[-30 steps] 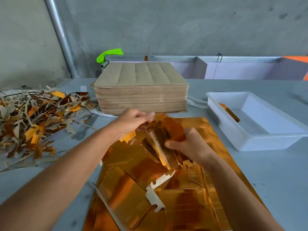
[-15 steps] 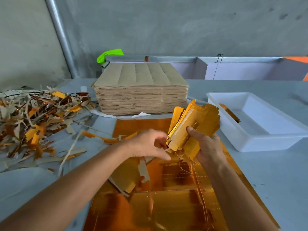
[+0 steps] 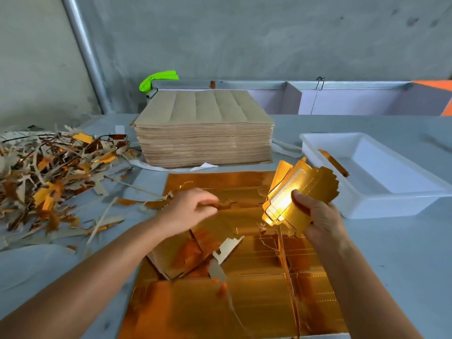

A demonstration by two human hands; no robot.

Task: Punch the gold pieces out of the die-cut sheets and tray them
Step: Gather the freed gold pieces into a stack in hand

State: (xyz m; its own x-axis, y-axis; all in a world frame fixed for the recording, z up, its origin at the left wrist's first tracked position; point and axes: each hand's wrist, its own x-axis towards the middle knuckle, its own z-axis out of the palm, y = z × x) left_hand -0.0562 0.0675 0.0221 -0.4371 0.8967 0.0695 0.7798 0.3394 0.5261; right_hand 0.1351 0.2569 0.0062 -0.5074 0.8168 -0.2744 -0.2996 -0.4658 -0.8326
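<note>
— Since a moment ago the right hand (image 3: 318,216) has carried its bundle of gold pieces (image 3: 299,192) up off the sheet and toward the white tray (image 3: 367,206), and the left hand (image 3: 189,209) has dropped back onto the gold die-cut sheets (image 3: 244,302).

— How's each hand set?

— Right fingers and thumb are clamped round the bundle, which sits in the air just beside the tray's near corner. Left fingers are curled down over a ragged strip of waste (image 3: 151,203) at the sheet's edge; whether they actually pinch it is blurred, so I can't tell.

— What would make the drop clean?

— I'd square the fanned pieces first, then lay them flat beside the one gold piece (image 3: 333,162) already leaning in the tray. They look like thin card, mirror foil on one face, with scalloped edges and dotted perforations that could snag.

— And the rest?

— Kraft-backed sheet stack (image 3: 203,133) behind, springy scrap pile (image 3: 49,172) to the left
</note>
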